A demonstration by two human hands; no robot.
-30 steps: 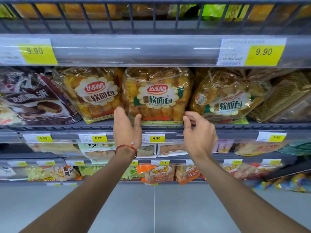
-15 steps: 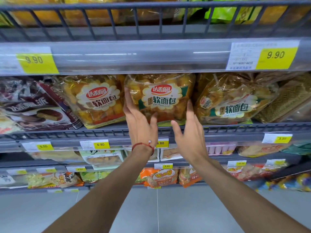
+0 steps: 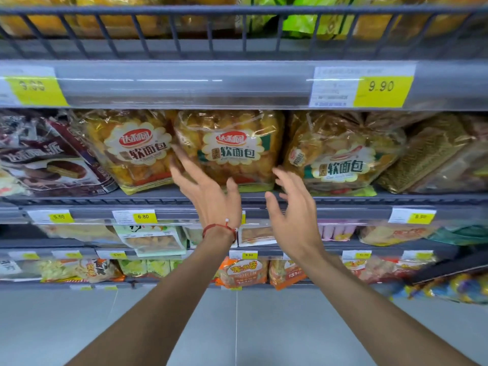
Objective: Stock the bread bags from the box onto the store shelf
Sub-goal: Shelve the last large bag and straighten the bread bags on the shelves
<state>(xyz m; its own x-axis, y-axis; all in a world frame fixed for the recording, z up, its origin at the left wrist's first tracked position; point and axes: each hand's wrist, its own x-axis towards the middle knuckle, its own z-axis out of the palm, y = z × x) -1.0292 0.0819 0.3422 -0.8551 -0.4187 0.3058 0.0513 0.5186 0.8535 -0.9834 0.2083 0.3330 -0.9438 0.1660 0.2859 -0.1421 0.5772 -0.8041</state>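
Note:
Three clear bags of golden soft bread stand side by side on the grey shelf [image 3: 343, 199]: a left bag [image 3: 132, 149], a middle bag [image 3: 232, 149] and a right bag [image 3: 340, 159]. My left hand [image 3: 208, 191], with a red string bracelet at the wrist, is spread open at the lower left corner of the middle bag, fingertips at its edge. My right hand [image 3: 293, 207] is open with loosely bent fingers just below and right of that bag, holding nothing. The box is out of view.
A dark chocolate-pie bag [image 3: 50, 159] lies left of the bread, and brownish packs [image 3: 438, 154] sit to the right. A wire-fronted shelf [image 3: 237, 25] with price strip hangs above. Lower shelves hold snack packs [image 3: 243, 270]. Grey floor lies below.
Both hands rose from the shelf edge to the middle bread bag's sides, pressed it in, and have now drawn slightly back and apart. The view has moved closer.

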